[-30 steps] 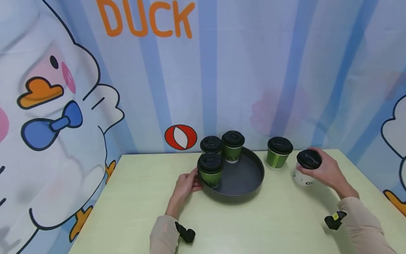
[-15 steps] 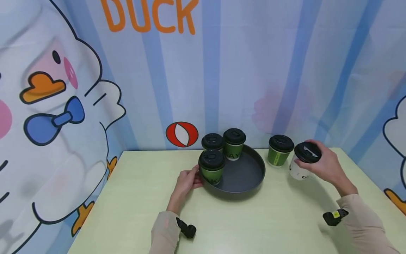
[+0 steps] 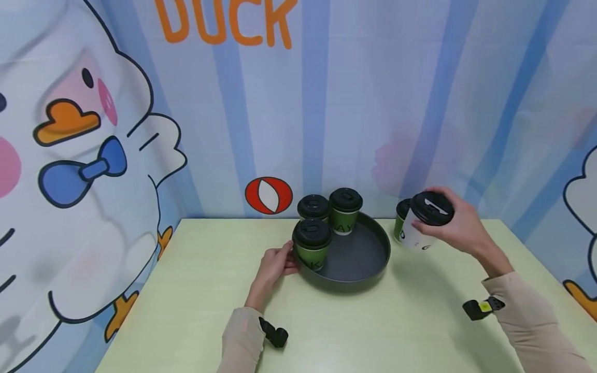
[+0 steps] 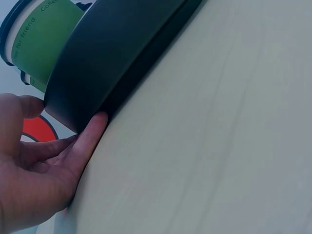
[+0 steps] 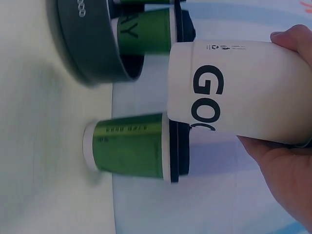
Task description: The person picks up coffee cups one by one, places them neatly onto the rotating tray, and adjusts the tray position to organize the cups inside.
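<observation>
My right hand [image 3: 459, 225] grips a white paper coffee cup [image 3: 416, 234] with a black lid near its top. The cup is tilted and raised off the table, partly covering a green coffee cup [image 3: 399, 228] behind it. In the right wrist view, dark letters show on the white cup [image 5: 243, 90], and the green one [image 5: 129, 148] stands on the table. My left hand [image 3: 272, 269] holds the left side of a round dark grey pan [image 3: 359, 259], thumb at the rim and fingers low against it. Inside the pan stand green lidded cups, one at the front [image 3: 312, 254] and two behind.
The pale yellow table [image 3: 354, 331] ends at a blue striped backdrop [image 3: 345, 103] with a duck drawing [image 3: 93, 233]. Black wrist cameras sit on the left sleeve [image 3: 242, 336] and right sleeve [image 3: 527, 316].
My right hand has lifted the white cup off the table and carried it left, in front of the lone green cup. The left hand stays at the pan; the view shifts slightly.
</observation>
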`<state>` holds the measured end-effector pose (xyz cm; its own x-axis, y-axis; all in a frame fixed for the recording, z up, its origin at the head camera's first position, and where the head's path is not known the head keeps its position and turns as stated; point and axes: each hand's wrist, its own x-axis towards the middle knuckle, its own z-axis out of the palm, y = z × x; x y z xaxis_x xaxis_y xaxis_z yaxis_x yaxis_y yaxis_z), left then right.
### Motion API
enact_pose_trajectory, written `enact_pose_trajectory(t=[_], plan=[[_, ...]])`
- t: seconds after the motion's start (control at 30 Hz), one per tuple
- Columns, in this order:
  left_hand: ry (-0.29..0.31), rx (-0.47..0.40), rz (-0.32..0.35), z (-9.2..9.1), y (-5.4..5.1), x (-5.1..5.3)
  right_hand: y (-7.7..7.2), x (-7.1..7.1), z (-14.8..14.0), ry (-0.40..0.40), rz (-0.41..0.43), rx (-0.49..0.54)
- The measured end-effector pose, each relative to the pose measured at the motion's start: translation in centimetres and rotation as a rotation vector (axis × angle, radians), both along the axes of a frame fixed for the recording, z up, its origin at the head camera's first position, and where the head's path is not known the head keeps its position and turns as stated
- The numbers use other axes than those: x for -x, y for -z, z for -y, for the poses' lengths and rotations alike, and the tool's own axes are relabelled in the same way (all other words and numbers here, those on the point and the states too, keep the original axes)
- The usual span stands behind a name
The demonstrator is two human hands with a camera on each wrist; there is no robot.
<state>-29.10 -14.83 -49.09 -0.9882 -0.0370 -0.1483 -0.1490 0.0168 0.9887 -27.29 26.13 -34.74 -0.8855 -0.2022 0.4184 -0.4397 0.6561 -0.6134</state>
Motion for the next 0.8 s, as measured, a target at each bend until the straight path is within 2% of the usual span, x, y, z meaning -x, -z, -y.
enact_pose_trajectory(t=[0.3,0.53,0.8], plan=[[0.003,0.001,0.008,0.0,-0.2,0.0,0.7,0.1,5.0,-0.145,0.007,0.030],[0.010,0.007,0.003,0.1,-0.2,0.0,2.9,0.1,8.4,-0.247,0.023,0.046],[0.013,0.006,0.005,0.1,-0.4,-0.1,5.4,0.5,11.0,-0.295,0.010,0.020]])
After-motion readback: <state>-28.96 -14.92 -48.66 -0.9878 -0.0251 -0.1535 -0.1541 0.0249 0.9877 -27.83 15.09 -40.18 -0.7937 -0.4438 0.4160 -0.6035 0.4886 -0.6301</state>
